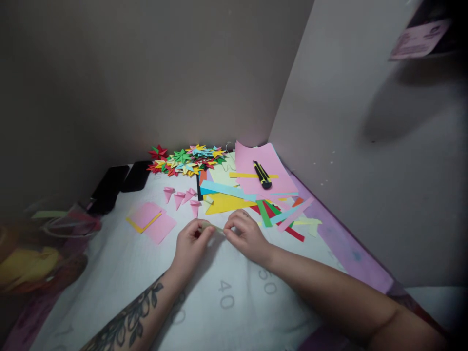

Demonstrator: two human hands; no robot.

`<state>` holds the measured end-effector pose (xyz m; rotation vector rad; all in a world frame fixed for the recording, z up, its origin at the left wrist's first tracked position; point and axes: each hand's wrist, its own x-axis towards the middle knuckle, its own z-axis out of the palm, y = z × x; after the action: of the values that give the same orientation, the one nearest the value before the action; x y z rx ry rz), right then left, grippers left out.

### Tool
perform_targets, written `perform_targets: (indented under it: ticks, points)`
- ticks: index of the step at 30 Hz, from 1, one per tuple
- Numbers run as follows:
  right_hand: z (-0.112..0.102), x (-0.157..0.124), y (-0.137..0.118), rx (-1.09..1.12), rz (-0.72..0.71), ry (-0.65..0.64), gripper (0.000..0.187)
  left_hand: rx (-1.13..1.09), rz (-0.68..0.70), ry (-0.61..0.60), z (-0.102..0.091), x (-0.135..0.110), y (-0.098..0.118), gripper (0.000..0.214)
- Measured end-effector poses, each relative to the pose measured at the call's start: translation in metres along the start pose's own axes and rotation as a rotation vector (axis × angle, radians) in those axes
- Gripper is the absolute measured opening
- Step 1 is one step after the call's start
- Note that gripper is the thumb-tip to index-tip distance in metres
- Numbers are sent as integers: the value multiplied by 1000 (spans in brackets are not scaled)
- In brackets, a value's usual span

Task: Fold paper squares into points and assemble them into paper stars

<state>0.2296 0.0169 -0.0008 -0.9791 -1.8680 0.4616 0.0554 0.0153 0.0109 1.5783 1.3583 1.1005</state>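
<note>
A small pale-green piece of folded paper is pinched between my two hands, above the white cloth. My left hand grips its left end between thumb and fingers. The fingertips of my right hand are closed on its right end. Fingers hide part of the paper, so its exact folds cannot be made out. Just beyond my left hand lie several small folded pink paper pieces. Left of that hand are pink paper squares with a yellow one partly under them.
Many-coloured folded paper stars are heaped by the back wall. A yellow-and-black utility knife rests on pink sheets. Loose coloured paper strips lie beyond my right hand. Dark flat objects sit at the back left, near a clear plastic bag.
</note>
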Motion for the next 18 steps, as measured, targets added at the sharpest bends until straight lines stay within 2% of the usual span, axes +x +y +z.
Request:
perform_targets:
  ticks: [4,7,10,11,13,16,18]
  points:
    - [1,0,1,-5,44,-21,12,34,28,10,0,0,-4,16]
    - [3,-1,1,23,91,-35,11,104,98,-48,1,-1,-7,15]
    - [5,-3,-2,88,154,-74,20,155,174,-131,2,-4,-8,13]
    - [6,-4,-3,121,183,-90,20,156,184,-126,3,-5,-8,10]
    - [8,-5,-4,227,279,-95,18,122,187,-47,4,-6,-8,9]
    - [11,-4,-2,504,511,-43,17,68,209,87,4,-7,-9,15]
    - [12,-2,-1,670,616,-13,18,86,226,45,5,-6,-8,13]
